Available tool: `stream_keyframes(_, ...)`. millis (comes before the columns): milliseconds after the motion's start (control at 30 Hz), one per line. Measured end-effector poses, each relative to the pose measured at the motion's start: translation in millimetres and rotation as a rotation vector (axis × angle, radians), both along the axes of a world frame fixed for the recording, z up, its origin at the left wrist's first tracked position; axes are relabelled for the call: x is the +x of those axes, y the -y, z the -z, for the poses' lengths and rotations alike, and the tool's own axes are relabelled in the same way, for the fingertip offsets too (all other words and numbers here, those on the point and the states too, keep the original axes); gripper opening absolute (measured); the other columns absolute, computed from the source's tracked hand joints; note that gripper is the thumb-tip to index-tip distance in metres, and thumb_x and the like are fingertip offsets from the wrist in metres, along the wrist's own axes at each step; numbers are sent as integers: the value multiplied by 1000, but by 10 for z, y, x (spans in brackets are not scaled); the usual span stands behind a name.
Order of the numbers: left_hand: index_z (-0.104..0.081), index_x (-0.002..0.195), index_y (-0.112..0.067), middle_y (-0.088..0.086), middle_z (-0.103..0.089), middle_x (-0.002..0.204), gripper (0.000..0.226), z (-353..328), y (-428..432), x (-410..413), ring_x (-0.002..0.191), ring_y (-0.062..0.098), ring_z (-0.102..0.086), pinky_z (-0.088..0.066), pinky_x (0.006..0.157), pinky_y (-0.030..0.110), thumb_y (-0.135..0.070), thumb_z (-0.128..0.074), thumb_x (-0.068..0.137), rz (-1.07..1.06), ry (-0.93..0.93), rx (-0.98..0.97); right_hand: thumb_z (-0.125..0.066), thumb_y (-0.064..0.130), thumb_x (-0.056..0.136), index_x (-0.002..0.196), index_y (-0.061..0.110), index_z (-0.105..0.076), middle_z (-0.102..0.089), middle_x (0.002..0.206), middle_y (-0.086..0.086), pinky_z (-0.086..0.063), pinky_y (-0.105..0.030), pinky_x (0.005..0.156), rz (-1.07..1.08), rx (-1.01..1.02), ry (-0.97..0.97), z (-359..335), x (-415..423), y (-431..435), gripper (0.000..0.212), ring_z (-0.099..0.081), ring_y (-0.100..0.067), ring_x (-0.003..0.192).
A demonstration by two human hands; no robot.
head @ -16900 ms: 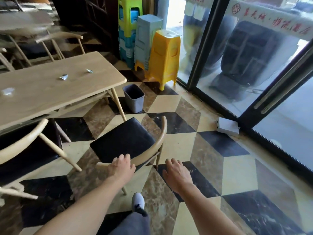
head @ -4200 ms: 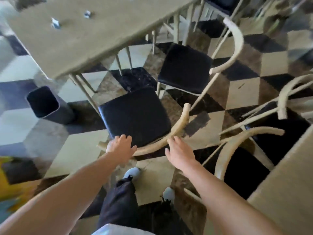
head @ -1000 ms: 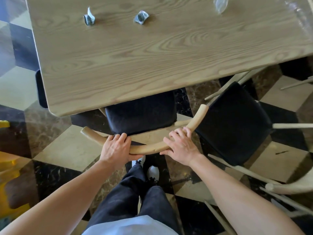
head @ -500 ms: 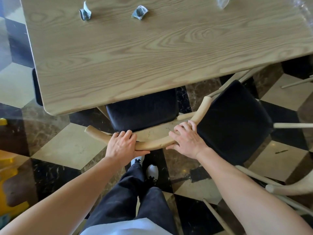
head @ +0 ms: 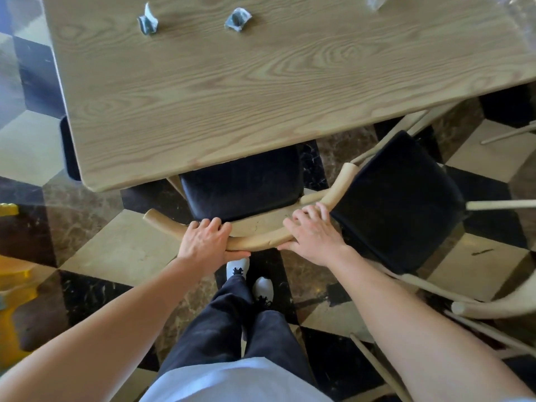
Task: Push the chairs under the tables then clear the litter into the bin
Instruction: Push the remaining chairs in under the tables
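Note:
A chair with a black seat [head: 240, 184] and a curved pale wooden backrest [head: 255, 242] stands partly under the wooden table [head: 232, 91]. My left hand [head: 207, 237] grips the left part of the backrest, my right hand [head: 313, 233] the right part. Two crumpled silvery wrappers lie on the far side of the table, one on the left [head: 148, 21] and one further right [head: 237, 20]. A clear plastic scrap [head: 374, 1] sits at the top edge. The dark bin [head: 69, 152] shows only as a sliver beyond the table's left edge.
A second black-seated chair [head: 397, 198] stands out from the table, right beside my right hand. Another pale chair back [head: 493, 306] curves in at the lower right. A yellow stool [head: 14, 285] is at the left edge. The floor is checkered marble.
The chair has slid further under the table, so less of its seat shows. Both hands stayed on the backrest and moved forward with it.

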State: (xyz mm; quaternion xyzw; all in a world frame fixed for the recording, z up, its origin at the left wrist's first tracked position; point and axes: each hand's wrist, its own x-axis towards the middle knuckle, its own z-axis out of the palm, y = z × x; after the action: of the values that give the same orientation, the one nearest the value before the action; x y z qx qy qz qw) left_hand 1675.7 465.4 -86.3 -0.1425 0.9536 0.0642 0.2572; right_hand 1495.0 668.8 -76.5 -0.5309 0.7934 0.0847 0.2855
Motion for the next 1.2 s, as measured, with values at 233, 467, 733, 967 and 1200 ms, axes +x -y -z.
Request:
stream_keyframes(233, -54, 110, -25, -2, -54, 105, 58, -253, -141, -271, 103, 25, -61, -46, 86, 39, -76, -50, 84, -86, 192, 128, -57, 50, 94, 122, 19, -57, -57, 130, -4, -19, -56, 114, 192, -20, -25, -285, 128, -27, 42, -42, -27, 131)
stream_keyframes(467, -52, 119, -24, -2, -51, 105, 31, -698, -970, -767, 97, 23, -56, -55, 80, 43, -40, -55, 93, -112, 80, 236, -56, 12, 97, 129, 18, -55, -56, 127, -8, -47, -47, 93, 374, -112, 16, -655, 130, -703, 32, -53, -31, 118)
stream_keyframes(733, -51, 135, -23, 1, -58, 133, 40, -1175, -2661, -1279, 120, 24, -58, -53, 93, 40, -38, -52, 99, 64, 21, 257, -51, 20, 99, 113, 15, -55, -57, 109, -8, -46, -44, 74, 586, -108, -27, -1044, -125, -2487, 15, -57, -32, 103)
stream_keyframes(967, -56, 110, -27, -2, -63, 110, 20, -1232, -4172, -1455, 96, 21, -63, -57, 83, 41, -39, -47, 96, 261, 4, 301, -58, 27, 98, 121, 19, -57, -61, 112, -5, -51, -42, 80, 880, -33, -133, -1218, 14, -4233, 24, -61, -28, 103)
stream_keyframes(1200, -59, 113, -25, -5, -60, 102, 21, -1178, -5025, -1593, 82, 11, -60, -52, 66, 27, -38, -50, 99, 333, -2, 335, -56, 32, 100, 121, 21, -57, -60, 116, -1, -52, -38, 88, 1048, -110, -176, -1167, 155, -5107, 23, -58, -21, 109)
